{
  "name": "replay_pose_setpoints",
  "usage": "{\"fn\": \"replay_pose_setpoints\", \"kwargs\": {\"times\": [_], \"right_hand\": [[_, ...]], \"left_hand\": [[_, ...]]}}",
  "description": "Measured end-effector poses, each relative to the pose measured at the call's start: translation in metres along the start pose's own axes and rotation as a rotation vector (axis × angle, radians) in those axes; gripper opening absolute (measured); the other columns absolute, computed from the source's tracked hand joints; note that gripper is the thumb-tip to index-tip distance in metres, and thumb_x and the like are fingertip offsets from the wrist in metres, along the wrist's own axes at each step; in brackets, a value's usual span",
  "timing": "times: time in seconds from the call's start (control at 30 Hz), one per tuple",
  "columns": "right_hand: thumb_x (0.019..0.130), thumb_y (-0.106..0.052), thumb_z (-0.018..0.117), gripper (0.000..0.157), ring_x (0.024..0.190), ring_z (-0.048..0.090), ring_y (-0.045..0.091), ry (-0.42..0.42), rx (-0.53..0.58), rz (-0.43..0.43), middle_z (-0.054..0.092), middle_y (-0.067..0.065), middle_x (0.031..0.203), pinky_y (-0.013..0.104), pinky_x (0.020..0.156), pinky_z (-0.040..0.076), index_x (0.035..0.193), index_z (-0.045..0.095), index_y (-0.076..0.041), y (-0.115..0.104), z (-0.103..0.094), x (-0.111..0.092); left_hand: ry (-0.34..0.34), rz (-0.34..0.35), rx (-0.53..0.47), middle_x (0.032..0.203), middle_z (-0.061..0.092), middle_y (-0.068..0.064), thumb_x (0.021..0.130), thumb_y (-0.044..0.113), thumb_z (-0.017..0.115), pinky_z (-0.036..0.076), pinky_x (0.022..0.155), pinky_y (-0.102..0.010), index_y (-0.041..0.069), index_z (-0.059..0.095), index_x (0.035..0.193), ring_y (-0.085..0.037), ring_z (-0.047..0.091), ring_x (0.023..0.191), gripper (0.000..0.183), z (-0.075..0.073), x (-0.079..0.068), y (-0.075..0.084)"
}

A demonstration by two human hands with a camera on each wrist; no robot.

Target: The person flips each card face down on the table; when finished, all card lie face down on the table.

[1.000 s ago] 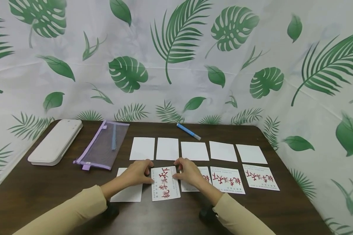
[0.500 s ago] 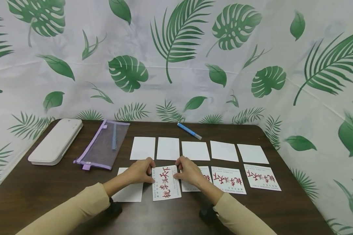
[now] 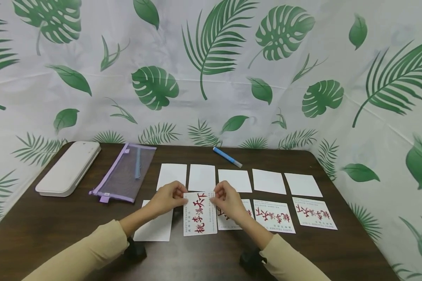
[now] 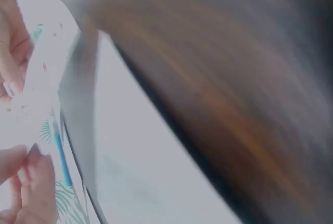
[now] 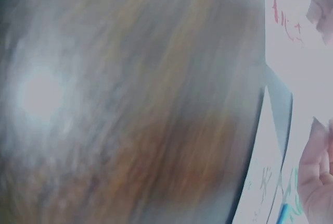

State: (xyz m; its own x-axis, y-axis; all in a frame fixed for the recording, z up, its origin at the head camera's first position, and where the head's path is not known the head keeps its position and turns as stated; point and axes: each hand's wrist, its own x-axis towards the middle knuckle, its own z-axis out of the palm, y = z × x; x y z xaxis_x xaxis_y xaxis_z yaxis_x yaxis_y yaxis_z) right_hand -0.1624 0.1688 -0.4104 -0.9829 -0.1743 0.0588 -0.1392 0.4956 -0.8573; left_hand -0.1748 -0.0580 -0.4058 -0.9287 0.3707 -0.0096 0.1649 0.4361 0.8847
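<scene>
Between both hands a white card [image 3: 200,214] with red Chinese characters is held up a little off the table. My left hand [image 3: 169,199] pinches its upper left edge with thumb and fingers, and my right hand [image 3: 229,200] pinches the upper right edge. In the left wrist view the card [image 4: 49,57] looks tilted and washed out. A blank white card [image 3: 154,226] lies partly under the left forearm. To the right rest similar printed cards, one [image 3: 232,222] partly covered by the right hand, then another [image 3: 275,216] and a third [image 3: 314,212].
A row of several blank white cards, one of them a card [image 3: 235,180] in the middle, lies behind the hands. A blue pen [image 3: 227,157] is near the back edge. At left are a purple-edged mesh pouch [image 3: 124,175] and a white case [image 3: 69,168]. A leaf-print cloth [image 3: 211,109] hangs behind.
Both hands have raised the printed card slightly off the table and a little away from the body. The other cards, pen, pouch and case stay in place.
</scene>
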Motion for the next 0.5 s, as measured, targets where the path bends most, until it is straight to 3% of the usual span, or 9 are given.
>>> {"fn": "replay_pose_setpoints", "kwargs": {"times": [0.1, 0.17, 0.37, 0.5], "right_hand": [[0.082, 0.004, 0.066, 0.022, 0.062, 0.048, 0.012, 0.024, 0.128, 0.047, 0.053, 0.006, 0.077, 0.019, 0.053, 0.044, 0.096, 0.05, -0.002, -0.002, 0.001, 0.001], [0.082, 0.005, 0.065, 0.022, 0.061, 0.048, 0.012, 0.036, 0.188, 0.065, 0.052, 0.007, 0.077, 0.02, 0.053, 0.045, 0.097, 0.05, 0.0, -0.004, 0.003, 0.001], [0.083, 0.007, 0.063, 0.022, 0.066, 0.049, 0.013, 0.067, 0.255, 0.087, 0.052, 0.008, 0.082, 0.02, 0.056, 0.047, 0.101, 0.05, 0.002, -0.009, 0.003, 0.001], [0.083, 0.003, 0.066, 0.024, 0.069, 0.053, 0.012, 0.134, 0.207, 0.026, 0.056, 0.011, 0.086, 0.02, 0.061, 0.048, 0.103, 0.053, 0.0, -0.007, 0.003, 0.002]], "left_hand": [[0.005, -0.097, -0.236, 0.084, 0.057, -0.007, 0.084, -0.001, 0.065, 0.055, 0.069, -0.027, -0.008, 0.054, 0.106, -0.011, 0.058, 0.074, 0.026, -0.002, 0.001, 0.002], [0.009, -0.146, -0.325, 0.085, 0.056, -0.006, 0.085, -0.002, 0.063, 0.056, 0.071, -0.029, -0.011, 0.053, 0.11, -0.011, 0.059, 0.074, 0.028, -0.003, 0.001, 0.004], [0.05, -0.181, -0.382, 0.082, 0.054, -0.003, 0.085, -0.004, 0.062, 0.055, 0.067, -0.025, -0.012, 0.054, 0.11, -0.009, 0.056, 0.072, 0.028, -0.003, 0.003, 0.008], [0.076, -0.166, -0.397, 0.083, 0.054, -0.004, 0.084, -0.005, 0.062, 0.054, 0.064, -0.023, -0.012, 0.054, 0.108, -0.009, 0.056, 0.071, 0.026, -0.006, 0.003, 0.014]]}}
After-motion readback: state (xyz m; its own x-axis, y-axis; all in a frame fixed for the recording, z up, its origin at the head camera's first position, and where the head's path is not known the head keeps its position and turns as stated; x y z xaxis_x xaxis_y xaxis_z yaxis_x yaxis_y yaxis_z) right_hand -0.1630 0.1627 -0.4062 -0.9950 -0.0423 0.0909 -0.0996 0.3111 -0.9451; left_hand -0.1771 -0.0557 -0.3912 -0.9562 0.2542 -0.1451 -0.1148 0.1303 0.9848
